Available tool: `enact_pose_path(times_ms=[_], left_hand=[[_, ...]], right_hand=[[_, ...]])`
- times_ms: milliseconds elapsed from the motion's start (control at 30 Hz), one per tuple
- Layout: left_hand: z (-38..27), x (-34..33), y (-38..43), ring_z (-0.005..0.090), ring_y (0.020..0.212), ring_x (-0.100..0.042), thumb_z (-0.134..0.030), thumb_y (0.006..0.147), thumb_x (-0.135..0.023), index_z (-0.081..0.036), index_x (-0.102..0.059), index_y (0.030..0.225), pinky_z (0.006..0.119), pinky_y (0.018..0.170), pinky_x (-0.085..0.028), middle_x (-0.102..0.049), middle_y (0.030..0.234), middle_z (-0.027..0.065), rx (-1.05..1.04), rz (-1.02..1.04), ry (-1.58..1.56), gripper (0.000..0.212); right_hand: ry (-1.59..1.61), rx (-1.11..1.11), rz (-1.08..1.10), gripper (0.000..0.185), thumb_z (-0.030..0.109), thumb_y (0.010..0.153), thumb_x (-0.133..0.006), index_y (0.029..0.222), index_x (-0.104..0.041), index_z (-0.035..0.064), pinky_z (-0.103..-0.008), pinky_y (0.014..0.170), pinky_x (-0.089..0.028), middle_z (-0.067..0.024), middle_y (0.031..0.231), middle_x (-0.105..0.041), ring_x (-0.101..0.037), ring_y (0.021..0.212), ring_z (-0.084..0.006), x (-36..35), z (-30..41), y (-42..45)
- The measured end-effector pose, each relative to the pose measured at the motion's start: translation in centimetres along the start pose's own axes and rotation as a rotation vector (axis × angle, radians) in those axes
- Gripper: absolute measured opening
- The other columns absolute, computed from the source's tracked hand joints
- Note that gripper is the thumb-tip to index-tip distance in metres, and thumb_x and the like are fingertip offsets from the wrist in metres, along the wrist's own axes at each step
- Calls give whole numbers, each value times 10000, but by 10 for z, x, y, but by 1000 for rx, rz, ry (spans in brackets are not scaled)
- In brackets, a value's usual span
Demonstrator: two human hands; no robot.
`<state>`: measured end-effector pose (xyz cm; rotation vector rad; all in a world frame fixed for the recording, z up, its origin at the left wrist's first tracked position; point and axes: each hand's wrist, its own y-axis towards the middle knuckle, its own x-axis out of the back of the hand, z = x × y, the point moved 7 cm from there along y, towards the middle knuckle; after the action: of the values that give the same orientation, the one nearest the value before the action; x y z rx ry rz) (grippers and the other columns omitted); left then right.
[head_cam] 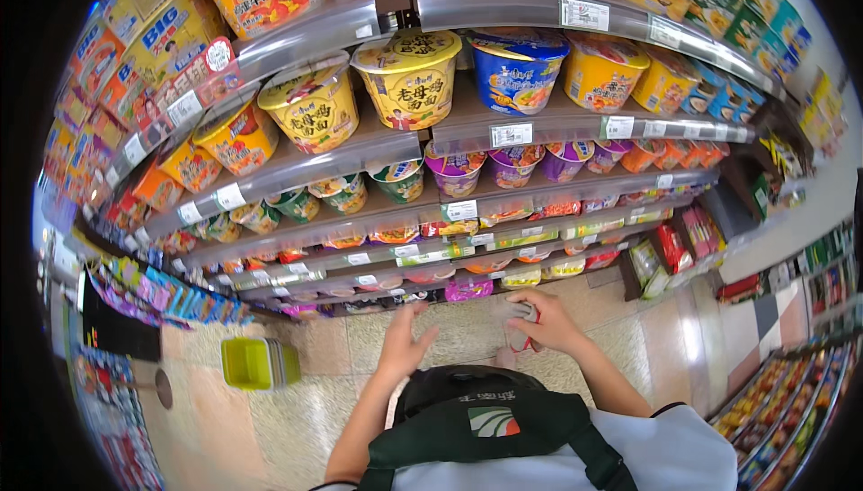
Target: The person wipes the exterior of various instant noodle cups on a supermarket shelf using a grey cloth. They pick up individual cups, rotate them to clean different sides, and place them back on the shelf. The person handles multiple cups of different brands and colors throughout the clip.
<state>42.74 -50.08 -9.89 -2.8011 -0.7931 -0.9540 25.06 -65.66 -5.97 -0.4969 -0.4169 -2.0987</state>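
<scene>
My left hand [406, 343] is held over the floor in front of my body, fingers apart, with nothing in it. To its right, my right hand [545, 322] has its fingers curled inward; a greyish shape with a red edge shows beside them, and whether it is held or lies beyond is unclear. Ahead of both hands rises a shelf of instant noodles. Yellow noodle tubs [408, 80], a blue noodle tub [519, 73] and orange noodle tubs [236, 140] stand on an upper shelf. Smaller purple-lidded cups [456, 171] and green cups [398, 182] are one level lower.
A stack of green shopping baskets [253, 364] stands on the tiled floor at the left. Hanging snack packets [168, 295] flank the shelf's left end. Another rack of packaged goods [785, 410] is at lower right. Shelf edges [472, 211] carry price tags.
</scene>
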Motion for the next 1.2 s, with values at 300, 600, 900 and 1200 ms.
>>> enact_pose_path(times_ms=[300, 600, 900, 1200], left_hand=[[-72, -12, 163, 317, 1087, -397, -160, 614, -742, 13, -294, 1205, 370, 923, -323, -396, 1150, 205, -114, -503, -68, 761], [-64, -41, 216, 343, 1014, -403, -197, 553, -782, 12, -314, 1128, 391, 872, -331, -369, 1100, 201, -116, -732, 3, 770], [-48, -38, 220, 338, 992, -419, -207, 563, -774, -10, -413, 957, 391, 841, -340, -426, 1010, 188, -51, -809, -42, 570], [-66, -23, 202, 395, 1092, -342, -257, 590, -765, -10, -390, 998, 433, 898, -288, -365, 1087, 232, -136, -893, -23, 607]], right_hand=[[46, -115, -240, 286, 85, 686, -650, 941, -527, 41, -265, 633, -446, -73, 764, -580, -567, 701, -155, 88, -54, -17], [100, -134, -366, 265, 84, 697, -651, 926, -528, 35, -254, 510, -449, -57, 702, -568, -563, 561, -134, 92, -95, -59], [144, -350, -277, 295, 89, 665, -659, 932, -547, 33, -296, 642, -464, -122, 796, -594, -593, 719, -248, 72, -95, -45], [71, -244, -206, 302, 142, 680, -657, 944, -551, 42, -300, 670, -455, -124, 842, -588, -585, 761, -265, 56, -77, -20]])
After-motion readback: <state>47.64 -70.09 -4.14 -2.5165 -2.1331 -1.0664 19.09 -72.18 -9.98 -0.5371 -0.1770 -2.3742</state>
